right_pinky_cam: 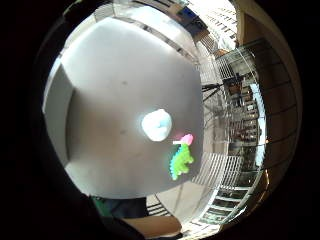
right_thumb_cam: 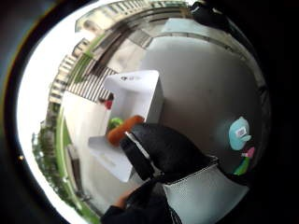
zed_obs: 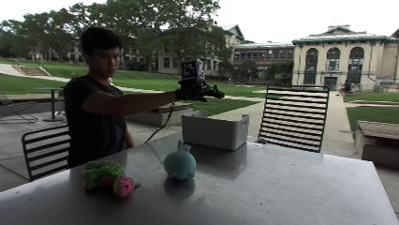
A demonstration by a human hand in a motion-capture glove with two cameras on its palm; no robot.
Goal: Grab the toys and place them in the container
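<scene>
My hand (zed_obs: 198, 90) hangs relaxed and empty above the container (zed_obs: 214, 131) at centre frame, while the teal toy (zed_obs: 180, 163) and green toy (zed_obs: 103, 174) wait lower left on the worktop (zed_obs: 280, 187).

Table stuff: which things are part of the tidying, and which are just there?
Part of the job:
white container
orange toy already inside it
blue plush
green dinosaur
pink toy
gloved right hand

Just there:
black chairs

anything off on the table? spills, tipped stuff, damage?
Nothing stands out. The white container sits upright with an orange toy inside. The light blue plush and the green and pink toy lie on the table, not yet collected. The gloved right hand is above the container.
</scene>
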